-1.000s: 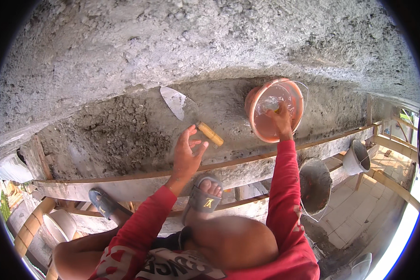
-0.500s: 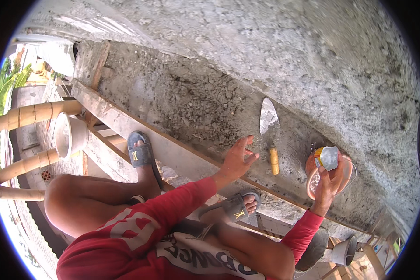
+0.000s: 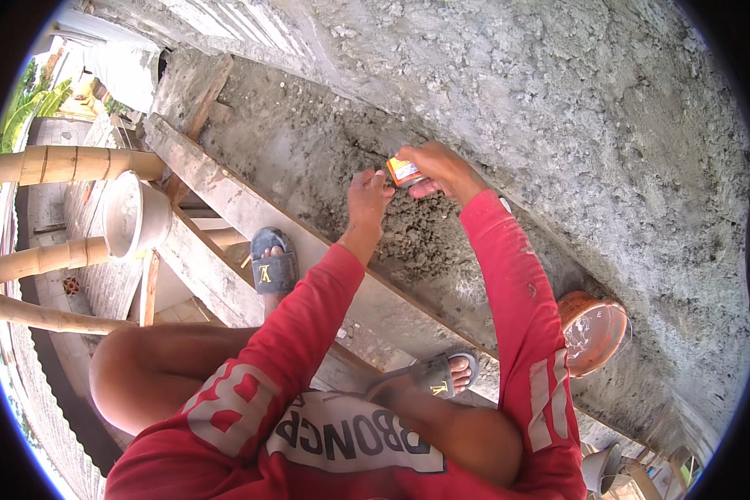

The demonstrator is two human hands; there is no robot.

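A small can with an orange, yellow and white label [image 3: 405,172] is gripped in my right hand [image 3: 443,170], tilted over the rough mortar [image 3: 429,237] spread in the long trough. Just left of the can, my left hand [image 3: 367,204] is raised with its fingers a little bent and apart, holding nothing. What is inside the can cannot be seen. The trowel seen earlier is hidden behind my right arm. An orange bucket [image 3: 570,310] with a wire handle stands to the right, beyond my right sleeve.
A rough cement wall [image 3: 575,150] rises along the far side. A wooden board [image 3: 225,187] edges the near side, with my sandalled feet by it. Bamboo poles [image 3: 83,165] and a whitish bucket [image 3: 152,218] are on the left. Another bucket [image 3: 602,468] is at lower right.
My right hand has carried the can from over the orange bucket leftward, over the mortar. My left hand has moved left and farther away. The trowel has become hidden by my arm.
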